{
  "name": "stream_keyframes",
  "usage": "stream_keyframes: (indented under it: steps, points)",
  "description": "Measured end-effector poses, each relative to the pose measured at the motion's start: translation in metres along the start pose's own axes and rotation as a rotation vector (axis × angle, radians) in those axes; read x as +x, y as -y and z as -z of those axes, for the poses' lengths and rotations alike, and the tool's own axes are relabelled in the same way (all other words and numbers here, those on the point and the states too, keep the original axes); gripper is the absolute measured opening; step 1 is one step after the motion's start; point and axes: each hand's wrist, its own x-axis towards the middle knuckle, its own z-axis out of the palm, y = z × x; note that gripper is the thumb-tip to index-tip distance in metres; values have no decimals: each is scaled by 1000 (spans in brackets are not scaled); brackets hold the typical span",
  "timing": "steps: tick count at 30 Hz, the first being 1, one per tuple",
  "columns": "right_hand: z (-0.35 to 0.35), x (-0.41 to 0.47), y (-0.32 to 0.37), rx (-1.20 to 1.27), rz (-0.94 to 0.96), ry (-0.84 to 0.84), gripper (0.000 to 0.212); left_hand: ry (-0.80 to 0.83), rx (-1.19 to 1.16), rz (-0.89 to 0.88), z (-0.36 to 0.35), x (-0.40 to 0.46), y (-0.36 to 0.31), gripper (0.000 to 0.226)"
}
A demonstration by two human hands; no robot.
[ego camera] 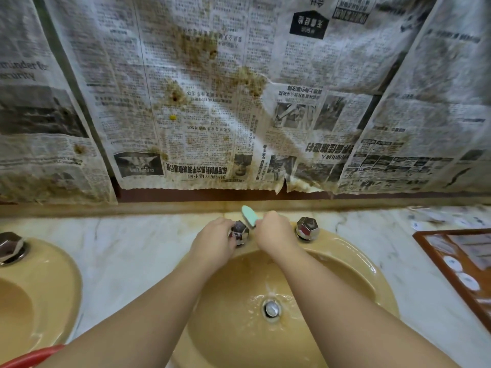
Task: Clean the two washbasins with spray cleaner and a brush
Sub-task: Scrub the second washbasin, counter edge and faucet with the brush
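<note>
Brush (249, 215) gripped in right hand (273, 229); left hand (215, 241) curled round tap knob (239, 232) above washbasin (345, 261).

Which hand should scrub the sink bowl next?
The right hand, probably. It already grips the green brush, above the wet basin. The left hand is busy: its fingers rest on the left tap knob.
</note>
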Motion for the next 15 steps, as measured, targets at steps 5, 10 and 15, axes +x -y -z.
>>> stream_keyframes:
  steps: [5, 10, 15]
  points:
    - [-30, -28, -3, 116, -190, 102, 46, 92, 43, -71, -5, 5, 1, 34]
    - [-54, -30, 7, 138, -139, 45, 47, 116, 112, -70, -12, 8, 6, 43]
    - [-61, -23, 14, 53, -87, 0, 45, 131, 112, -84, -16, 5, 8, 57]
